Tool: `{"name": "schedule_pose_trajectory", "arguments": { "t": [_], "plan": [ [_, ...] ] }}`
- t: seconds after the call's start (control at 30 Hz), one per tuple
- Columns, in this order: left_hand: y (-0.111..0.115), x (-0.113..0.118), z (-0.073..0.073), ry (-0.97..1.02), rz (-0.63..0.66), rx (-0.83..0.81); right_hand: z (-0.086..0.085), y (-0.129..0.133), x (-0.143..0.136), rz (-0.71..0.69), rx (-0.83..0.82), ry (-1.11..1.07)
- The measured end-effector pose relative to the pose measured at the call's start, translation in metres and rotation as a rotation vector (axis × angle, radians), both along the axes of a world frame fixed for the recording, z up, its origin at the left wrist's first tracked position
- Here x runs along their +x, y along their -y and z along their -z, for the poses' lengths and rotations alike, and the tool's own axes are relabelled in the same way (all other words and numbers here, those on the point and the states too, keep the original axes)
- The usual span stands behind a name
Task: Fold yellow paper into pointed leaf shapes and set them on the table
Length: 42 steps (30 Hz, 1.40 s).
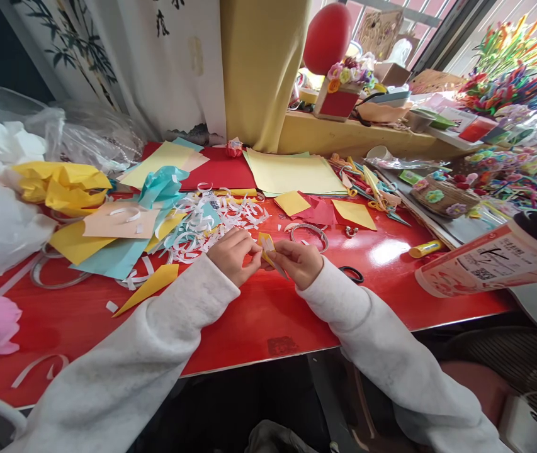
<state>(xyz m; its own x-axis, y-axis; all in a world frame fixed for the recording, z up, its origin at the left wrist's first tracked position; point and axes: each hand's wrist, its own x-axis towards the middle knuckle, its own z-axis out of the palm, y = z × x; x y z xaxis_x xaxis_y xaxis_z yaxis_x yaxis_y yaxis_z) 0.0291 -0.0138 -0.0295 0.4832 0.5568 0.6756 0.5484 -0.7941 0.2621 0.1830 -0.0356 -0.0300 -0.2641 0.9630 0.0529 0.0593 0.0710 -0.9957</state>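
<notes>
Over the red table [249, 327], both hands meet at a small folded yellow paper [266, 241]. My right hand [295, 258] pinches its right side, with a pale strip showing by the fingertips. At the paper's left edge my left hand [236, 256] has its fingers closed together; whether they grip the paper or something tiny is hidden. Behind the left hand lies a heap of curled white paper strips [197, 233]. A roll of clear tape [310, 236] rests just beyond the right hand, and a black ring-shaped item [352, 274] lies to its right.
Yellow squares [354, 214] and red paper lie behind the hands. Scissors [376, 189] are at the back right, a large cup [490, 258] at the right edge. Crumpled yellow paper [63, 185], coloured sheets and a white plastic bag [1, 226] fill the left.
</notes>
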Motion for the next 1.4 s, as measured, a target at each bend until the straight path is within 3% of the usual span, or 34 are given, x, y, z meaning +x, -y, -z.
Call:
{"name": "schedule_pose_trajectory", "arguments": {
  "t": [0.13,0.2,0.33,0.43,0.73,0.8,0.93,1.0,1.17,1.27,1.4],
  "plan": [
    [-0.005,-0.004,-0.001,0.042,-0.077,-0.011,-0.002,-0.002,0.001,-0.001,-0.088,-0.050],
    [-0.013,-0.011,0.001,0.082,-0.197,0.015,-0.003,-0.003,0.002,0.003,-0.131,-0.088],
    [-0.031,-0.029,0.009,0.012,-0.433,0.222,-0.004,-0.006,0.003,0.019,-0.157,-0.146],
    [-0.037,-0.035,0.013,-0.103,-0.464,0.281,-0.005,-0.007,0.003,0.005,-0.177,-0.156],
    [-0.036,-0.033,0.018,-0.186,-0.510,0.133,-0.008,-0.007,0.003,-0.047,-0.101,-0.072],
    [-0.031,-0.026,0.013,-0.048,-0.460,0.037,-0.007,-0.007,0.003,-0.053,-0.098,-0.052],
    [-0.015,-0.008,0.001,0.194,-0.137,-0.436,-0.007,-0.006,0.003,-0.084,-0.096,-0.005],
    [-0.010,-0.004,0.000,0.225,-0.052,-0.587,-0.007,-0.006,0.002,-0.101,-0.105,-0.002],
    [-0.011,-0.002,0.009,0.329,-0.021,-0.677,-0.006,-0.007,0.001,-0.099,-0.223,-0.061],
    [-0.011,-0.004,0.009,0.332,-0.040,-0.572,-0.006,-0.007,0.002,-0.099,-0.279,-0.070],
    [-0.009,-0.006,0.002,0.094,-0.115,-0.018,-0.007,-0.007,0.003,-0.098,-0.237,-0.053]
  ]
}}
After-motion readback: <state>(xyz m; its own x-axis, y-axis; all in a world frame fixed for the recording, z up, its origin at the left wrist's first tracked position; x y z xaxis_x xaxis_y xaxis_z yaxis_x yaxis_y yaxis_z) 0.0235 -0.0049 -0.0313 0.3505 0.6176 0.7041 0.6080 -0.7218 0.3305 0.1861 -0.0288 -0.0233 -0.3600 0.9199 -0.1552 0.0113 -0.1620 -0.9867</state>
